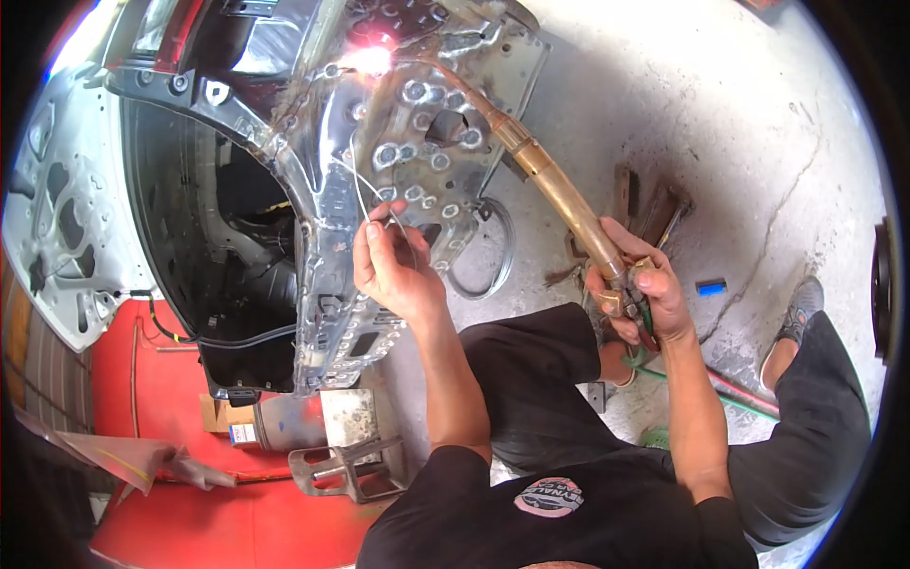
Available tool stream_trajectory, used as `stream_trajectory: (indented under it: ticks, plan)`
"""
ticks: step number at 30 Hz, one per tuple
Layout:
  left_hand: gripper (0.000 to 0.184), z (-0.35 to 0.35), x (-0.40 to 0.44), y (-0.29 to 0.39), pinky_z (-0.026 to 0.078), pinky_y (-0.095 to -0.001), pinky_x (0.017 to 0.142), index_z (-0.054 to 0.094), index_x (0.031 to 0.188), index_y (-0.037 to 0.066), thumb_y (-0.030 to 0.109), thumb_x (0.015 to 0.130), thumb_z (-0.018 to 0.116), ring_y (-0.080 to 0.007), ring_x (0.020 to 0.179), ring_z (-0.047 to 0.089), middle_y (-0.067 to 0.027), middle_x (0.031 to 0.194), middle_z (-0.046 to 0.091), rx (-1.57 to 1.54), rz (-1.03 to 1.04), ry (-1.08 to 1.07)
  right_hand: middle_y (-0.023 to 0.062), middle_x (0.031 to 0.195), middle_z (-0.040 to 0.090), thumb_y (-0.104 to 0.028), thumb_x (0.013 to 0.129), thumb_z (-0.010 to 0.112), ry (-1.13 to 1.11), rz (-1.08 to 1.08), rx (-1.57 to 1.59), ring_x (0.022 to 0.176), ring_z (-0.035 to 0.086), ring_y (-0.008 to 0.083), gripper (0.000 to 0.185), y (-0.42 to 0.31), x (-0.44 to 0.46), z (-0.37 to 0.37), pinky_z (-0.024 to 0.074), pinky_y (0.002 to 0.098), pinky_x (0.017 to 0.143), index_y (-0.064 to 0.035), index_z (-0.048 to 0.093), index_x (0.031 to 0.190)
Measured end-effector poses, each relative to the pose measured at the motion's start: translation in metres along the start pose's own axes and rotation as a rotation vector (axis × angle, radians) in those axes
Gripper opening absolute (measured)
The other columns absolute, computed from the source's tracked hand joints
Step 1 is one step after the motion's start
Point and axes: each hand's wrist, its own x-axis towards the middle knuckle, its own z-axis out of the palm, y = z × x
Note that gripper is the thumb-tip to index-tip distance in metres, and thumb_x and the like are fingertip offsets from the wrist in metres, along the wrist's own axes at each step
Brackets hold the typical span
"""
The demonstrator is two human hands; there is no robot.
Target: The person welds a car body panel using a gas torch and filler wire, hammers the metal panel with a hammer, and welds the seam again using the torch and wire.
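The right hand [643,284] is grasping the brass torch [559,194] by its valve end, its tip glowing against the car body panel [379,123]. The left hand [396,261] is pinching a thin wire [360,180] between the fingers, just beside the panel.

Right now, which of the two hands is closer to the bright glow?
The left hand, pinching the thin wire, is closer to the glow. The right hand is farther back, gripping the torch.
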Motion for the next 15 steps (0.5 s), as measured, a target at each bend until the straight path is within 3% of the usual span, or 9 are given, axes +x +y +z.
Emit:
stream_trajectory:
  ticks: [4, 9, 15]
  plan:
    - [0.031, -0.002, -0.002, 0.000, 0.036, -0.0227, 0.041, 0.063, 0.110, -0.004, 0.023, 0.107, 0.050, -0.0112, 0.054, 0.054, -0.0166, 0.100, 0.071, -0.007, 0.040, 0.010, 0.0221, 0.092, 0.066, -0.030, 0.083, 0.070, -0.028, 0.025, 0.057, 0.055, 0.060, 0.0171, 0.077, -0.004, 0.002, 0.004, 0.0458, 0.0249, 0.037, -0.0053, 0.046, 0.152]
    - [0.031, 0.008, 0.000, 0.012, 0.038, -0.0231, 0.042, 0.063, 0.110, -0.004, 0.024, 0.107, 0.049, -0.0114, 0.058, 0.056, -0.0162, 0.104, 0.070, -0.018, 0.027, 0.000, 0.0225, 0.090, 0.065, -0.022, 0.077, 0.074, -0.104, -0.011, -0.093, 0.051, 0.057, 0.0157, 0.082, -0.024, 0.011, 0.006, 0.0448, 0.0246, 0.037, -0.0068, 0.046, 0.153]
    - [0.032, 0.016, 0.013, 0.039, 0.038, -0.0236, 0.043, 0.062, 0.109, -0.004, 0.025, 0.107, 0.049, -0.0118, 0.058, 0.056, -0.0159, 0.105, 0.069, -0.035, 0.055, -0.040, 0.0209, 0.085, 0.064, -0.018, 0.074, 0.075, -0.016, -0.035, -0.150, 0.049, 0.054, 0.0136, 0.086, -0.035, -0.009, -0.012, 0.0430, 0.0246, 0.038, -0.0077, 0.046, 0.154]
